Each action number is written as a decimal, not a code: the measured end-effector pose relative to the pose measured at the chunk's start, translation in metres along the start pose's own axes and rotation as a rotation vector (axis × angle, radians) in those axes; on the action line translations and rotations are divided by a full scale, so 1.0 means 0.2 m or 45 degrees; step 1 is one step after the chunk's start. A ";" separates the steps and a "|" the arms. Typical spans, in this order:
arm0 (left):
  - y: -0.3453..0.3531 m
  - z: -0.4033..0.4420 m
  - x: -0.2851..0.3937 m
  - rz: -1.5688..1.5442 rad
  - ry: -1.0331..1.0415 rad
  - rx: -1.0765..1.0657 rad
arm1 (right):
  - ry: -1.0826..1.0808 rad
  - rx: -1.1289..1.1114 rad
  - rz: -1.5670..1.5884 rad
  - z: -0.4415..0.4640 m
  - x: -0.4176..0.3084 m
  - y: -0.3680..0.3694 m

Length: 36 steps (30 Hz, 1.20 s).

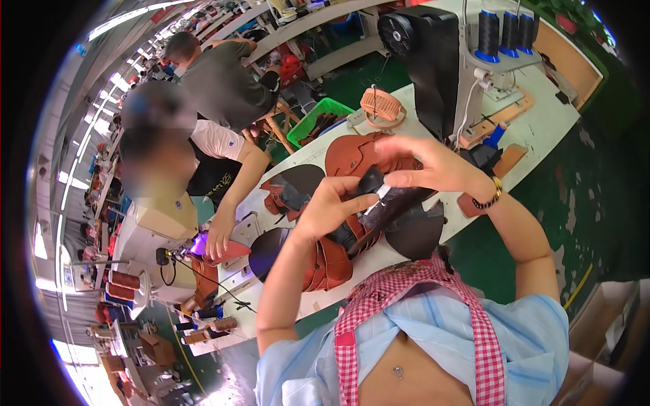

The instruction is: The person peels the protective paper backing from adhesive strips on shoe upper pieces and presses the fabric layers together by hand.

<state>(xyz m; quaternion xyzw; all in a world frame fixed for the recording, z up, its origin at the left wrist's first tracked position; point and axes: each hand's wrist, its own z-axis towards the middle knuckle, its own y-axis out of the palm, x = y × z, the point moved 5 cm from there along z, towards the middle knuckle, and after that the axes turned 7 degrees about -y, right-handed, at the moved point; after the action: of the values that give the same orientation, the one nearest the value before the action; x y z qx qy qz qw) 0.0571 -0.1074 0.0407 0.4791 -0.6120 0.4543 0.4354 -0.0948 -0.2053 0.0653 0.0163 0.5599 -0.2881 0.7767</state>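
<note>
My left hand (332, 206) pinches a dark leather piece (406, 206) between thumb and fingers, near a small white label (380, 197) on it. My right hand (430, 164) arches over the same piece. Its thumb is at the piece's upper edge, and its fingers curve out apart from the thumb, slightly blurred. Below and around my hands lie brown and black leather parts: an orange-brown one (349, 154) behind, a folded brown one (332, 265) in front, and a rounded black one (418, 233) at the right.
Left of me a co-worker's hand (220, 233) rests by a sewing machine (159, 216). A black machine body (437, 68) and thread spools (489, 37) stand at the back right. An orange round holder (382, 106) sits on the white table (311, 302). Beyond it is a green crate (318, 118).
</note>
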 end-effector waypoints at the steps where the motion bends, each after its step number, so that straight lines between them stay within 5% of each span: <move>1: -0.04 0.02 -0.01 0.046 -0.052 -0.010 | 0.322 -0.231 0.111 0.02 -0.02 0.03; 2: -0.08 0.04 -0.02 0.093 -0.102 -0.017 | 0.316 -0.337 0.079 0.03 0.05 0.02; 8: 0.01 -0.06 -0.13 -0.291 -0.043 0.207 | 0.261 0.045 0.159 -0.05 0.03 0.11; 11: 0.04 -0.08 -0.09 -0.301 -0.135 0.099 | -0.040 -0.056 -0.179 -0.01 -0.02 0.12; 14: 0.05 -0.05 -0.13 -0.085 -0.117 0.016 | 0.336 -0.416 -0.251 0.01 -0.03 0.12; 15: 0.05 -0.08 -0.08 -0.092 -0.224 0.021 | 0.628 -0.313 -0.031 -0.01 -0.04 0.12; 19: 0.06 -0.06 -0.13 -0.143 -0.203 -0.050 | 0.409 -0.394 0.287 -0.02 0.03 0.14; 28: 0.11 -0.06 -0.14 -0.337 -0.261 -0.222 | 0.706 -0.173 0.723 -0.14 0.08 0.18; 36: 0.18 -0.09 -0.16 -0.616 -0.382 -0.285 | 0.581 -0.074 0.796 -0.22 0.07 0.23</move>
<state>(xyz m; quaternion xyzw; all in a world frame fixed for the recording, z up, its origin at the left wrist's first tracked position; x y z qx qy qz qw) 0.0283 -0.0795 0.0083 0.6216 -0.5839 0.1915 0.4858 -0.1084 -0.1572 0.0233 0.2277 0.6943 -0.0106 0.6826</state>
